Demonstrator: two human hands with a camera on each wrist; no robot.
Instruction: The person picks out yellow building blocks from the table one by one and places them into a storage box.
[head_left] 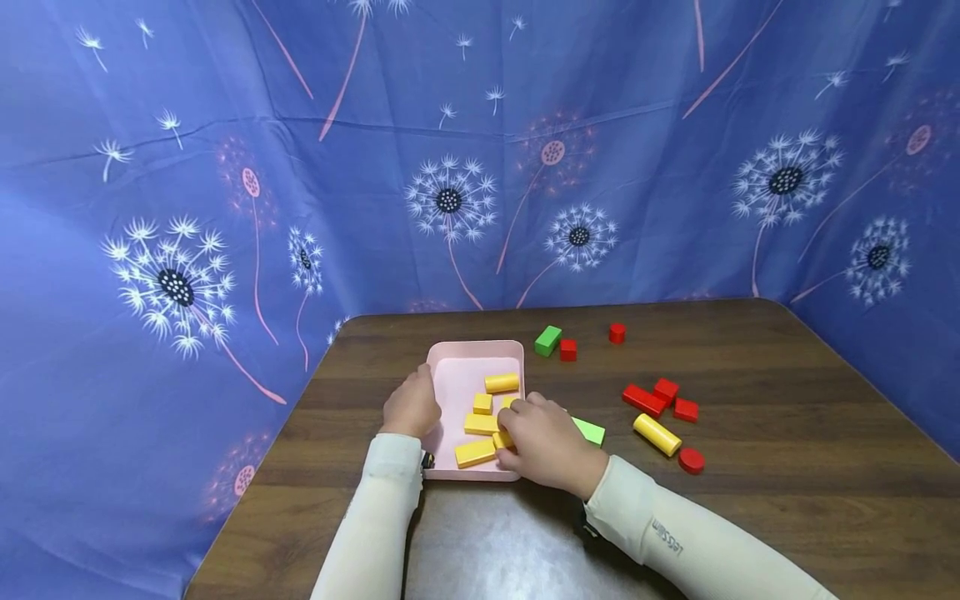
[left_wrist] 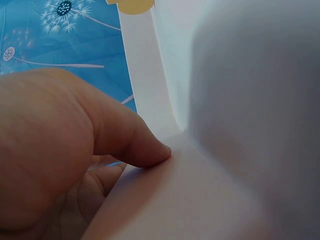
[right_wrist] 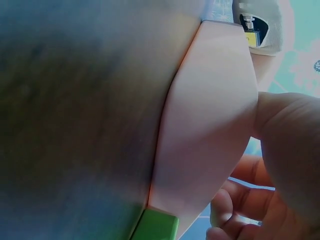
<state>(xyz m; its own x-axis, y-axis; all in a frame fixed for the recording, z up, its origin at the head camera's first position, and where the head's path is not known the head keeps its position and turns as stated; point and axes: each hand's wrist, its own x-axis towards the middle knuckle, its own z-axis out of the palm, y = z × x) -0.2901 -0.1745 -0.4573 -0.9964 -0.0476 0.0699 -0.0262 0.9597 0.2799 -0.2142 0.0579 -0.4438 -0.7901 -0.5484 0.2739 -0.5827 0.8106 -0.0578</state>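
Observation:
A pink tray [head_left: 480,477] lies on the table with several yellow blocks inside, among them a yellow cylinder [head_left: 502,382] and a small yellow cube [head_left: 482,404]. My left hand [head_left: 412,406] grips the tray's left wall, the thumb [left_wrist: 142,145] on the inner face and the other fingers outside. Reaching over the right wall, my right hand [head_left: 551,443] has its thumb and forefinger about a yellow block [head_left: 502,439] low in the tray. That block is hidden in the right wrist view, where curled fingers [right_wrist: 250,200] show past the rim.
Right of the tray lie a light green block [head_left: 588,431], partly behind the right hand, a yellow cylinder [head_left: 657,435], a red disc [head_left: 691,460] and a long red block [head_left: 643,400] beside red cubes. Farther back are a green block [head_left: 548,340], a red cube [head_left: 567,350] and a red cylinder [head_left: 617,333].

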